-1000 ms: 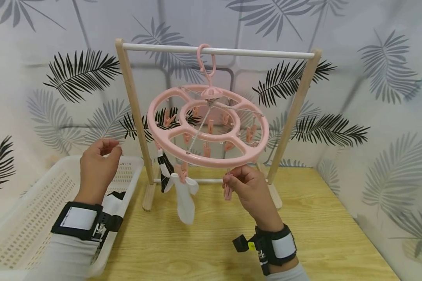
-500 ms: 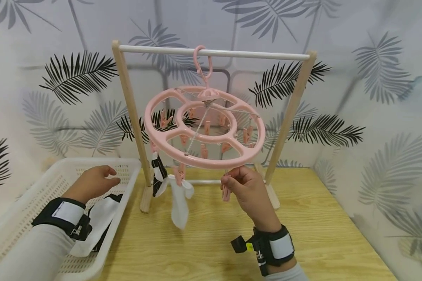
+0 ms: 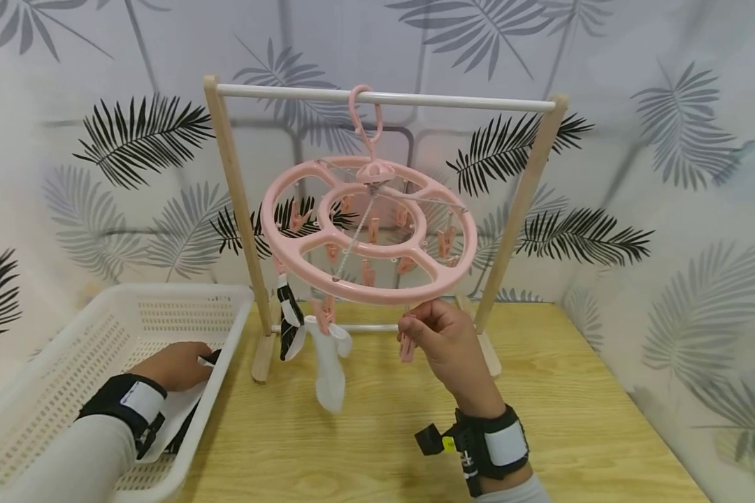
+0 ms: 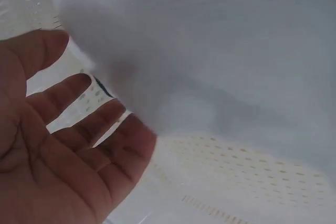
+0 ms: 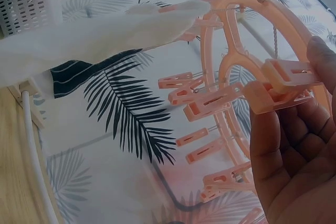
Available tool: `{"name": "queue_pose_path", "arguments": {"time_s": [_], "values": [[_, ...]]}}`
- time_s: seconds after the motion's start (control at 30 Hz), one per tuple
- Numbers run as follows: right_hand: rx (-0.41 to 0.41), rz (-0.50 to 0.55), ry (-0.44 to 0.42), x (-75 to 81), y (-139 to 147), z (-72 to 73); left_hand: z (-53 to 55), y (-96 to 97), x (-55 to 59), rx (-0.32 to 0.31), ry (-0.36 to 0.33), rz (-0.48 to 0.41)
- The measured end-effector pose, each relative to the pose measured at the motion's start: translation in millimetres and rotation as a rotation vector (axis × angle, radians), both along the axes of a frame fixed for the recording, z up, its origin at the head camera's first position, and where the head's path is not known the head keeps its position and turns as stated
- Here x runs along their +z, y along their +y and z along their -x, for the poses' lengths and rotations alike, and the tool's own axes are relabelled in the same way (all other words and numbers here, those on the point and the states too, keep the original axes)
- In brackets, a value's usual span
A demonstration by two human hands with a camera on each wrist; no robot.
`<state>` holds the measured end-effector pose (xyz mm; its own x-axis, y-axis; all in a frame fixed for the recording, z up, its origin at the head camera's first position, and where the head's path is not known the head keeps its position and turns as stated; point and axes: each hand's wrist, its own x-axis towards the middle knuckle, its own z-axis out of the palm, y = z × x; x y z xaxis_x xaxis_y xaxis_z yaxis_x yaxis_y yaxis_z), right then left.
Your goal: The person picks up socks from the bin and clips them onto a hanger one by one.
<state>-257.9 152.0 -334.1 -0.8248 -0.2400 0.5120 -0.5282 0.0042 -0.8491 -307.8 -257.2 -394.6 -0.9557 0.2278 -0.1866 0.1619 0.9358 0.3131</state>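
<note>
My right hand (image 3: 447,342) pinches a pink clothespin (image 5: 278,85) below the front right of the round pink hanger (image 3: 377,293). In the right wrist view the clothespin lies between thumb and fingers. My left hand (image 3: 173,367) is down in the white basket (image 3: 242,314), at the black end of a white-and-black cloth (image 3: 176,412). In the left wrist view its fingers (image 4: 131,150) are loosely bent and apart from the thumb, touching the edge of white cloth (image 4: 210,77); some fingertips are hidden. A white sock (image 3: 330,370) and a black-and-white sock (image 3: 291,318) hang clipped at the hanger's left front.
A wooden rack with a white bar (image 3: 453,100) carries the hanger by its pink hook (image 3: 366,115). Several other clothespins (image 3: 374,230) hang from the rings. The rack stands on a wood-grain table (image 3: 415,433), before a leaf-patterned backdrop (image 3: 698,279).
My left hand has come down from above the basket into it, reaching the cloth. The right hand keeps its pinch on the clothespin. The hanging socks have swung slightly.
</note>
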Motion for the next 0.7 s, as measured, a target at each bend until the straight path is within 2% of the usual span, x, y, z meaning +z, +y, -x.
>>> {"name": "queue_pose_path", "arguments": {"time_s": [0.23, 0.37, 0.7], "values": [[0.003, 0.003, 0.006, 0.2, -0.8, -0.2, 1.6, -4.5, -10.9, 0.003, 0.094, 0.01], [0.002, -0.002, 0.004, 0.9, -1.0, -0.7, 3.2, -6.8, -15.1, 0.032, 0.155, 0.006], [0.001, -0.007, -0.005, 0.8, -0.6, -1.2, 0.9, -4.8, -9.8, 0.055, 0.262, -0.077]]}}
